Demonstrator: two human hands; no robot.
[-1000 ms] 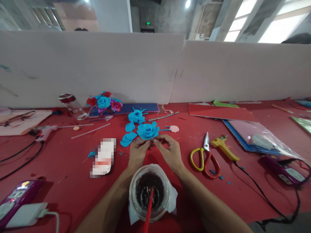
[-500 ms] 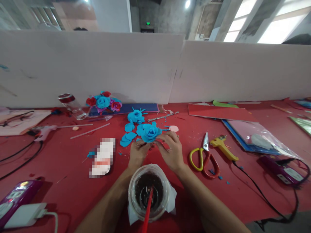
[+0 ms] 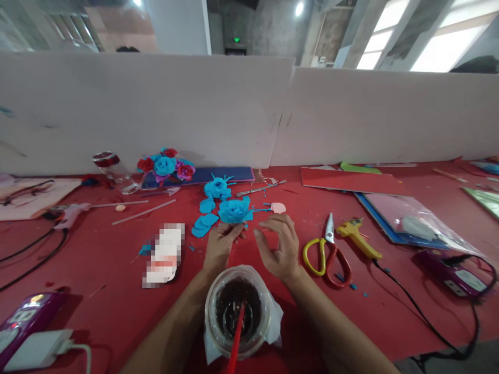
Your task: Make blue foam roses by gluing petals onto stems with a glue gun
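Observation:
My left hand (image 3: 222, 243) pinches the underside of a blue paper rose (image 3: 235, 210) near the middle of the table. To its right, my right hand (image 3: 279, 244) is apart from the rose, with fingers spread and curved and nothing between them. Behind the held rose sits another blue flower (image 3: 217, 187). Loose blue petals (image 3: 203, 225) lie to the left of my left hand. A pink round piece (image 3: 278, 208) rests just beyond my right fingers.
Between my forearms stands a cup of dark drink (image 3: 238, 311) with a red straw. Scissors (image 3: 329, 249) and a yellow glue gun (image 3: 358, 238) lie to the right. A bouquet (image 3: 166, 165) and a bottle (image 3: 117, 174) are at the back left.
My right hand has let go of the blue rose, moved slightly right and opened. The rose, still in my left hand, has shifted a little left and tilted.

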